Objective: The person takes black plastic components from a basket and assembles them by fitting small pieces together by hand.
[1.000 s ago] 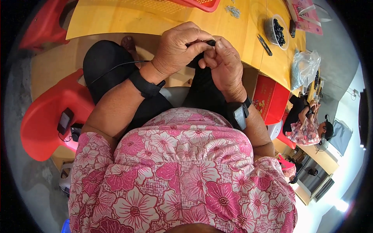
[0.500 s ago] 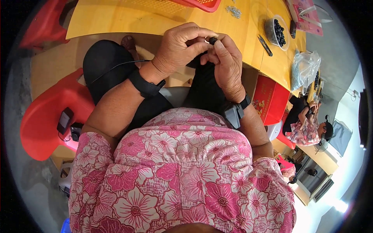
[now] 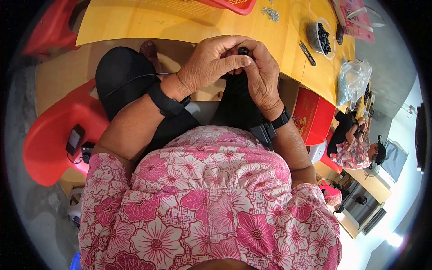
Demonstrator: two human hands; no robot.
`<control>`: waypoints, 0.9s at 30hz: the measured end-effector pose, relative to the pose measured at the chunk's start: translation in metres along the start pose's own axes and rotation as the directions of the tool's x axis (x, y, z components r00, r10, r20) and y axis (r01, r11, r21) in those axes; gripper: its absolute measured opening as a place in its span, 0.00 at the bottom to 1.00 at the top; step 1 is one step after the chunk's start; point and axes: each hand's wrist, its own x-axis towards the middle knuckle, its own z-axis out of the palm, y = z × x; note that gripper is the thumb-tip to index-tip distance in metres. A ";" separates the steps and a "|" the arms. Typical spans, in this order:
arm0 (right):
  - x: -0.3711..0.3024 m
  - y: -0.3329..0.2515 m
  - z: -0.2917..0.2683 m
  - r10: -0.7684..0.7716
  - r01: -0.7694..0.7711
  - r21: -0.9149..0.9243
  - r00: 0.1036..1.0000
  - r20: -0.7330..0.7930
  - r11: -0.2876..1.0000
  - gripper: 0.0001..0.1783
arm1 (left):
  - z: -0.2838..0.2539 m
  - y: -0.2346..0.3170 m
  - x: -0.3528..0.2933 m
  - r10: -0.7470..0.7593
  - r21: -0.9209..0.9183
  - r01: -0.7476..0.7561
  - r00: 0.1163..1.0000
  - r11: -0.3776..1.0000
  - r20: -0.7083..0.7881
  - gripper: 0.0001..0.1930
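Both my hands meet over my lap, just off the table's near edge. A small round black part (image 3: 243, 51) is pinched between them, its rounded top showing among the fingertips. My left hand (image 3: 213, 58) closes on it from the left, with the thumb stretched across below it. On the other side my right hand (image 3: 262, 72) is closed round the same part, the index finger curled over behind it. The lower end of the part is hidden by my fingers and thumbs.
On the yellow table (image 3: 148, 22) are a red basket (image 3: 240, 6), a pile of small metal pieces (image 3: 271, 13), a clear tub (image 3: 312, 33) of black parts, black snips (image 3: 308, 53) and a plastic bag (image 3: 355, 78). A red box (image 3: 310, 114) stands below; another person (image 3: 353, 144) sits at right.
Both hands have come down slightly and closer together. The black part has turned so that its rounded top faces up, and my left thumb now lies across below it.
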 end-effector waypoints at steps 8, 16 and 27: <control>0.001 -0.002 0.003 -0.003 0.003 0.008 1.000 -0.011 1.000 0.07 | 0.003 0.002 -0.003 0.014 0.031 -0.012 0.997 0.999 -0.079 0.19; 0.009 0.004 -0.012 0.179 -0.098 0.502 0.977 -0.115 0.860 0.10 | 0.001 0.000 0.004 0.019 -0.094 -0.020 1.000 0.995 -0.007 0.27; 0.064 0.033 -0.191 -0.300 -0.364 -0.765 0.764 -0.572 0.531 0.14 | -0.006 -0.002 0.001 0.013 -0.031 -0.011 0.999 0.999 0.041 0.21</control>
